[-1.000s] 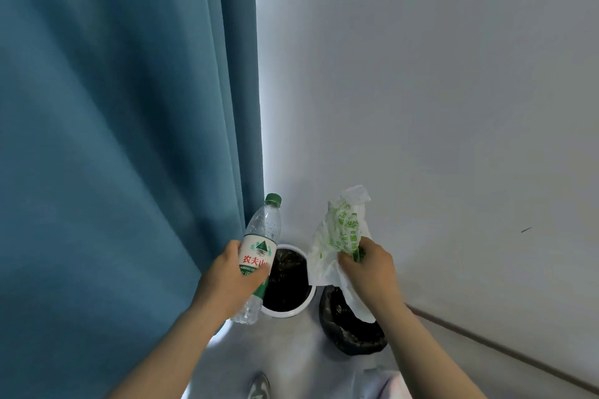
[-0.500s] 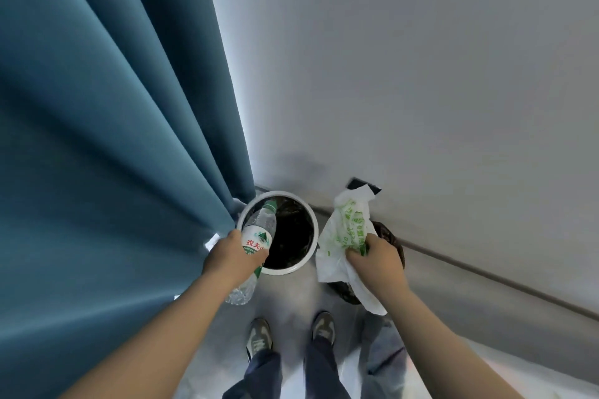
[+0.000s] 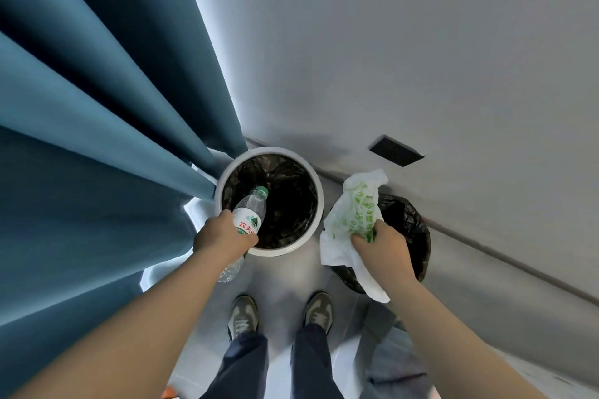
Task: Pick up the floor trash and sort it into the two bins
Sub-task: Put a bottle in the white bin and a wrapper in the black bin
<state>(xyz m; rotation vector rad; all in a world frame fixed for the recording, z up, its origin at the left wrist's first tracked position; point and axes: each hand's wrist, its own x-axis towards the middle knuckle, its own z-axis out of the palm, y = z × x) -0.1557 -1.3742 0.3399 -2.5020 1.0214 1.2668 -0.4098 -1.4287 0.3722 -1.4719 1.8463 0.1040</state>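
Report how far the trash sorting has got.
Done: two pieces are off the floor and at the bins. In hand: the left hand holds a clear plastic bottle with a green cap, neck tilted over the round white-rimmed bin; the right hand grips a crumpled white plastic bag with green print above the black-bagged bin. Left: dropping both in; neither is released yet.

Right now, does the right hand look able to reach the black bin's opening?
Probably yes: the right hand, gripping the plastic bag, hangs seemingly right over the black bin, with only the bag itself between them.
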